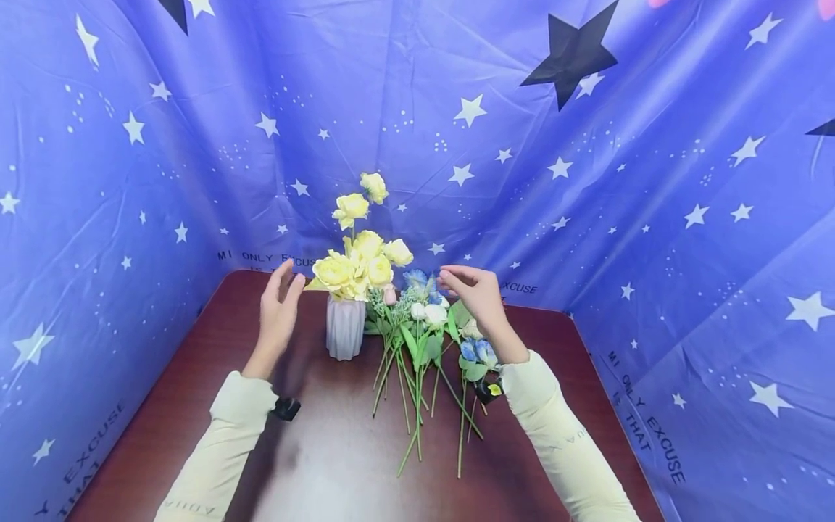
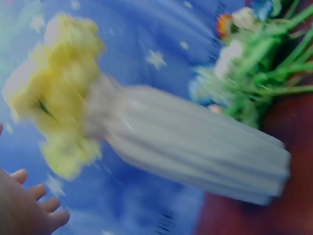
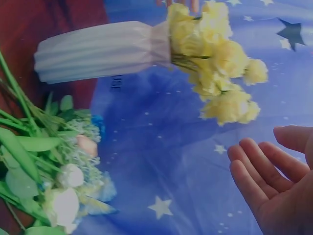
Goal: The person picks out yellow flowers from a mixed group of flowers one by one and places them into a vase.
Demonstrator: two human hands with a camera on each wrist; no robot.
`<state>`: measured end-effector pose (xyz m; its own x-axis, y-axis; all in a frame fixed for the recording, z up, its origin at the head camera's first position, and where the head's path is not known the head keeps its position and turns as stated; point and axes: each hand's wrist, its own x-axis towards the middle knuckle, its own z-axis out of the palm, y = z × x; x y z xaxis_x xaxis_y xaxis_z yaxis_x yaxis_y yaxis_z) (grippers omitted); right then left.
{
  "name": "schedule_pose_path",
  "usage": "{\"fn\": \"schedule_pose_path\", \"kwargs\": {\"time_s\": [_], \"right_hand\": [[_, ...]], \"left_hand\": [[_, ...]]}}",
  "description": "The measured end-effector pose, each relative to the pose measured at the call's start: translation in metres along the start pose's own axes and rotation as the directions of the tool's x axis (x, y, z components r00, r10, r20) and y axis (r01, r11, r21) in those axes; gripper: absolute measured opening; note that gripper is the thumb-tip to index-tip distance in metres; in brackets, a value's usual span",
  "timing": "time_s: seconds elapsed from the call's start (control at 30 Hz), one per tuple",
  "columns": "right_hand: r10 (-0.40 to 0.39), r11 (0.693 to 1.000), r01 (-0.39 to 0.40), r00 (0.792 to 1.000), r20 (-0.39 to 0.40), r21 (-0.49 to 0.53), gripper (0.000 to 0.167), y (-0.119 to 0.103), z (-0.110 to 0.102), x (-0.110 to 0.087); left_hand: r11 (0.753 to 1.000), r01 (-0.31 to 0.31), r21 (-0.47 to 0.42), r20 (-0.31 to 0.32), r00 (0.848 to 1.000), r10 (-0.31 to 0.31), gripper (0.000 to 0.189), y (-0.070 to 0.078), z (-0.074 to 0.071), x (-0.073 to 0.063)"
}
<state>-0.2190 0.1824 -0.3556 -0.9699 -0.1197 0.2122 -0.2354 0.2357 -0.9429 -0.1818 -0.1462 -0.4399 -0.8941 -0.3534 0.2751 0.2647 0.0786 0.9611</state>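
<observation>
A pale ribbed vase (image 1: 346, 330) stands upright on the table, filled with yellow flowers (image 1: 365, 261). To its left my left hand (image 1: 279, 304) is raised with fingers extended, apart from the vase. My right hand (image 1: 479, 293) hovers on the other side, above the loose flowers, its fingers loosely bent around nothing. In the right wrist view the right hand (image 3: 274, 181) is beside the yellow blooms without touching them. The left wrist view is blurred; the left hand (image 2: 29, 205) shows near the yellow heads, holding nothing.
Loose stems with white flowers (image 1: 430, 314), blue flowers (image 1: 479, 352) and green leaves lie on the dark red table (image 1: 313, 449) right of the vase. A small black object (image 1: 485, 391) sits near the right sleeve. Blue star-printed cloth (image 1: 404, 130) walls the table's back and sides.
</observation>
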Motion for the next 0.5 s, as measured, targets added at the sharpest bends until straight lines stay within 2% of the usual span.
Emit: {"fn": "schedule_pose_path", "kwargs": {"time_s": [0.1,0.2,0.3,0.4,0.43,0.5], "right_hand": [[-0.053,0.998,0.053,0.998,-0.036,-0.024,0.032,-0.005,-0.006,-0.005],[-0.111,0.993,0.109,0.992,-0.063,-0.036,0.032,-0.006,-0.011,-0.008],[-0.169,0.985,0.166,0.983,-0.075,-0.048,0.034,-0.006,-0.014,-0.012],[-0.214,0.976,0.209,0.974,-0.076,-0.07,0.037,-0.005,-0.016,-0.019],[-0.226,0.972,0.221,0.971,-0.074,-0.075,0.038,-0.004,-0.017,-0.021],[-0.244,0.966,0.235,0.967,-0.076,-0.109,0.042,-0.002,-0.017,-0.027]], "left_hand": [[0.99,-0.133,0.034,-0.029,0.991,0.134,0.052,0.022,0.007,-0.005],[0.957,-0.278,0.077,-0.039,0.959,0.282,0.053,0.04,0.017,-0.011],[0.893,-0.441,0.093,-0.019,0.896,0.445,0.055,0.051,0.03,-0.017],[0.807,-0.585,0.086,0.026,0.811,0.585,0.057,0.057,0.044,-0.023],[0.778,-0.623,0.079,0.039,0.782,0.622,0.058,0.058,0.049,-0.025],[0.73,-0.68,0.069,0.071,0.733,0.676,0.058,0.059,0.059,-0.029]]}}
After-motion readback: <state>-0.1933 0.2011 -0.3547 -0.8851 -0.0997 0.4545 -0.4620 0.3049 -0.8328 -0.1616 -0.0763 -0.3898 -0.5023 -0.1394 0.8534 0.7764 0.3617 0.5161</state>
